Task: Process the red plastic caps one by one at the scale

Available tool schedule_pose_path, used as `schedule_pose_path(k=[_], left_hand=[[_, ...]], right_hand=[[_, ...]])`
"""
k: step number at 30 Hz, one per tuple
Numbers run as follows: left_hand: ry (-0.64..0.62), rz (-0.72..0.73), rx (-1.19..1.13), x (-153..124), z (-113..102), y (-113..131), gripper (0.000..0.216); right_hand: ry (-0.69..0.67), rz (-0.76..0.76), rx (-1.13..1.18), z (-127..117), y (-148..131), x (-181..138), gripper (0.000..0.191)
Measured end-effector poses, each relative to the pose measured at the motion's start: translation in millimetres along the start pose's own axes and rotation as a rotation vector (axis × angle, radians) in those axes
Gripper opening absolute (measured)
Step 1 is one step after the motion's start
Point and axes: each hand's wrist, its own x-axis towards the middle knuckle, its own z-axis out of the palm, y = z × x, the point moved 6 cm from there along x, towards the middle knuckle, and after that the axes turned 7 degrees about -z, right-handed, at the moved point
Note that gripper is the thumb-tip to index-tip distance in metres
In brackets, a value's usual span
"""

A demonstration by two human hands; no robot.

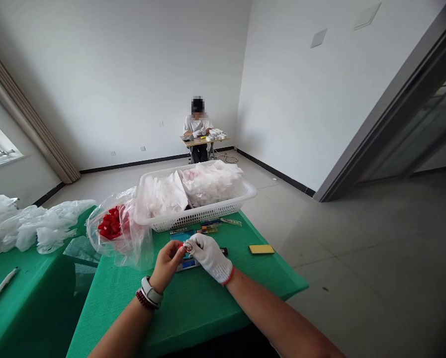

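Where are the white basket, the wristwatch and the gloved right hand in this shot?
white basket (196, 219): head view, on its front wall.
wristwatch (151, 291): head view, on its face.
gloved right hand (210, 256): head view, on the back of the glove.

One head cam, worn by the person, looks fwd & down over the table at the left hand & right hand. Wide angle, v. close to the hands, basket just ahead; co-worker & far wall small, well back. Just the one view.
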Motion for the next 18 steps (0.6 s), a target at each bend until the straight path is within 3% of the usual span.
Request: schedule_pose_path(k=[6, 9, 14, 18], left_hand=[[0.071, -0.055, -0.01, 5.1, -9.3, -5.1, 0.054], [0.096, 0.068, 0.102, 1.6, -9.3, 3.7, 0.041], [0.149, 0.356, 0.434, -9.5, -5.6, 26.1, 0.018], [0.109, 0.284, 0.438, -4.9, -5.6, 17.8, 0.024]], right_hand=[[-0.108, -0.073, -0.011, 10.0, -8.0, 0.1, 0.032], [-0.055, -0.031, 0.022, 5.1, 2.4, -1.3, 0.029], [-0.092, 0.197, 0.266, 5.8, 24.9, -6.5, 0.037], [-0.114, 0.129, 0.232, 4.1, 18.2, -4.6, 0.041]])
